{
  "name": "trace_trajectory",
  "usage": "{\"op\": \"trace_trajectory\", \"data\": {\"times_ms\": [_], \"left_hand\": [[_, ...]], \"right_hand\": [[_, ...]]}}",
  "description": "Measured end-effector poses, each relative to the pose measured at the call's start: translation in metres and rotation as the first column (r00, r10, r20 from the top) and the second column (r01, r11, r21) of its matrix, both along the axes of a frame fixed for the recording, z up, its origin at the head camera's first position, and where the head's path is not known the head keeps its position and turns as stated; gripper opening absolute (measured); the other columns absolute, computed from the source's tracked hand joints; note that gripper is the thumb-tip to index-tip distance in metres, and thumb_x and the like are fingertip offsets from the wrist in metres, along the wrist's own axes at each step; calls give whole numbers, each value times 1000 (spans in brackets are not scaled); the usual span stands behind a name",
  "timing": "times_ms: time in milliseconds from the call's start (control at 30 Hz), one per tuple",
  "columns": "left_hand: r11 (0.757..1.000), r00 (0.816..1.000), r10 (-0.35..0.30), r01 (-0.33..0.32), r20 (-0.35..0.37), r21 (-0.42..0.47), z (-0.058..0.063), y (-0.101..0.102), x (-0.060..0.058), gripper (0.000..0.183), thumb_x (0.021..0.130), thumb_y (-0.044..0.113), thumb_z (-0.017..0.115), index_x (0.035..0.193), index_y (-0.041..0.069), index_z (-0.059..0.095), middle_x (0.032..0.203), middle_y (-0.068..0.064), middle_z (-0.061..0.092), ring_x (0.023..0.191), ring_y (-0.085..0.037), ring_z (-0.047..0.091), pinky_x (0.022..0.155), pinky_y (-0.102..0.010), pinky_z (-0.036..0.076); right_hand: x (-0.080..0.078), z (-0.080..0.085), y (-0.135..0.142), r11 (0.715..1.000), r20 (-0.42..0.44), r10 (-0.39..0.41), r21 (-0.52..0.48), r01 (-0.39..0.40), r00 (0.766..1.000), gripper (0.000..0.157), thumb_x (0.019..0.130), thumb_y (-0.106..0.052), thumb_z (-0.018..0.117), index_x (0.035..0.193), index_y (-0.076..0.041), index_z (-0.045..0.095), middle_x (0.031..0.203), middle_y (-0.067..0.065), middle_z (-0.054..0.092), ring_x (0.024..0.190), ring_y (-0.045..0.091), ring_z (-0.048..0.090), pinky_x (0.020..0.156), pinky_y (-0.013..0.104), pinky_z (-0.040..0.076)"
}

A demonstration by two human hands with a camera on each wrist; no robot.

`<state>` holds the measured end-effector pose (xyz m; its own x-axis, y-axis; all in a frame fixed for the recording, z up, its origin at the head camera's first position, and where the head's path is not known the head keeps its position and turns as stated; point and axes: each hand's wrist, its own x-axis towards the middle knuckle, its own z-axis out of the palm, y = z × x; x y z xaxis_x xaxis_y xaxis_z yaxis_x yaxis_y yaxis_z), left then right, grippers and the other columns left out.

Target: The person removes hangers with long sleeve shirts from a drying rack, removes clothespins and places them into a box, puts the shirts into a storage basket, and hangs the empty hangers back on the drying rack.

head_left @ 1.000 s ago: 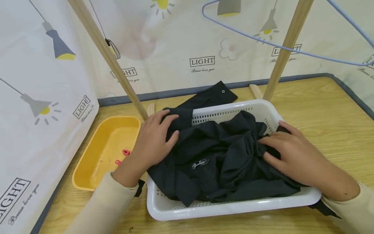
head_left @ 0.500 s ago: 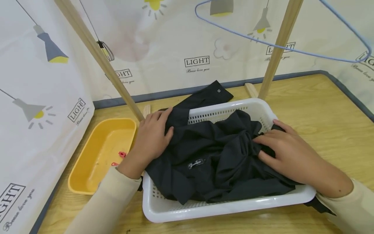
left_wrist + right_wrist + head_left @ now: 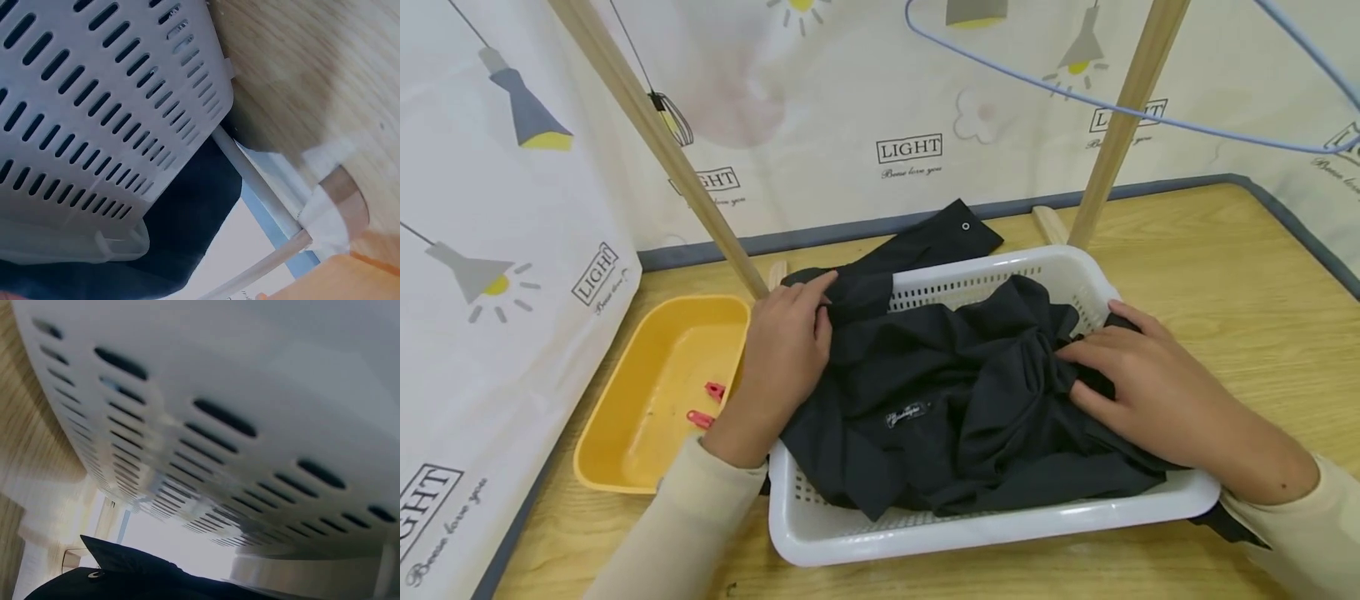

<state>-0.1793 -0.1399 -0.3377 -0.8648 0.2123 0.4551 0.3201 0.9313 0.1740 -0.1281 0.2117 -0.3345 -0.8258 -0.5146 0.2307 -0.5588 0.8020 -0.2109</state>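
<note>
A black shirt (image 3: pixel 940 358) with a small white label lies bunched in a white slotted basket (image 3: pixel 1000 527). One sleeve hangs over the basket's back rim, its cuff showing a round snap. At the left rim, my left hand (image 3: pixel 786 350) grips the shirt's edge, fingertips and thumb drawn together at the cloth. My right hand (image 3: pixel 1150 392) holds a fold of the shirt at the right rim, thumb inside. Dark cloth (image 3: pixel 194 219) hangs past the basket rim in the left wrist view. The right wrist view has the basket's slotted side (image 3: pixel 181 450) above dark fabric (image 3: pixel 131 569).
Left of the basket stands a yellow tray (image 3: pixel 658 375) with red clothespins (image 3: pixel 702 418) in it. Two wooden posts (image 3: pixel 658 150) rise behind the basket. A blue hanger (image 3: pixel 1037 83) hangs above, in front of a lamp-print curtain (image 3: pixel 850 83). Everything stands on a wooden table (image 3: pixel 1247 275).
My left hand's spread fingers and thumb have come together on the cloth at the left rim. The right hand keeps its hold, and the shirt has barely moved.
</note>
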Motion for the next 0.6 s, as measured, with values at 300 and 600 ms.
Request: {"op": "trace_trajectory", "data": {"times_ms": [300, 600], "left_hand": [[999, 1000, -23, 24, 10, -46, 0, -2, 0, 28, 82, 10, 53, 106, 14, 66, 81, -3, 63, 73, -22, 53, 70, -38, 41], [984, 986, -162, 164, 40, -70, 0, -2, 2, 26, 83, 7, 45, 79, 15, 70, 71, 1, 59, 68, -19, 55, 66, -33, 39]], "right_hand": [[-1, 1, -2, 1000, 0, 1, -3, -1, 1000, 26, 80, -20, 65, 104, -12, 67, 100, 3, 68, 100, 21, 61, 112, 43, 15], [1, 1, -1, 1000, 6, -1, 0, 1, 1000, 27, 79, -20, 65, 104, -10, 67, 100, 4, 68, 100, 23, 61, 112, 44, 16]]}}
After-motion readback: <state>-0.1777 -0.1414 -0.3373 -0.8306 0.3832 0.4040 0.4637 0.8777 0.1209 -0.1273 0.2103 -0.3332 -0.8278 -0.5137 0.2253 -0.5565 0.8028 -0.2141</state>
